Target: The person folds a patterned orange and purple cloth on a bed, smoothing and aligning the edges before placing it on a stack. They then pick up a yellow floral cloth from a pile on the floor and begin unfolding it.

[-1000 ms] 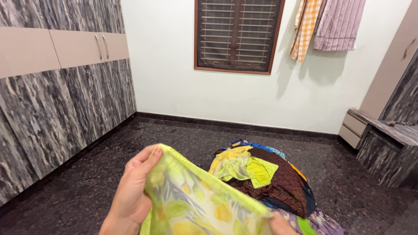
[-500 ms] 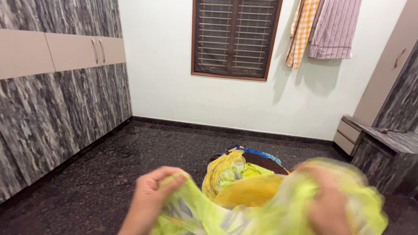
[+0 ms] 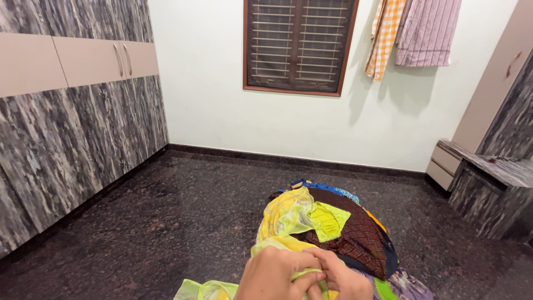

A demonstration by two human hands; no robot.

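Note:
Both my hands meet at the bottom edge of the view, gripping a thin yellow-green patterned cloth. My left hand (image 3: 273, 276) closes over its bunched top, and my right hand (image 3: 340, 279) pinches the same fabric beside it. The cloth (image 3: 206, 290) trails down to the lower left. Just beyond my hands a pile of clothes (image 3: 355, 236) lies on the dark floor, with a yellow-green garment (image 3: 302, 214) on top of a brown patterned one and a blue piece at the back.
A tall grey marbled wardrobe (image 3: 72, 128) with beige drawers lines the left wall. A low marbled cabinet (image 3: 494, 189) stands at the right. A barred window (image 3: 297, 44) and two hanging cloths (image 3: 413, 33) are on the white back wall. The floor is dark speckled granite (image 3: 183, 222).
The cloth was spread wide between my hands and swung about; now my hands have come together and bunched it low at the frame's bottom. The pile shows more fully.

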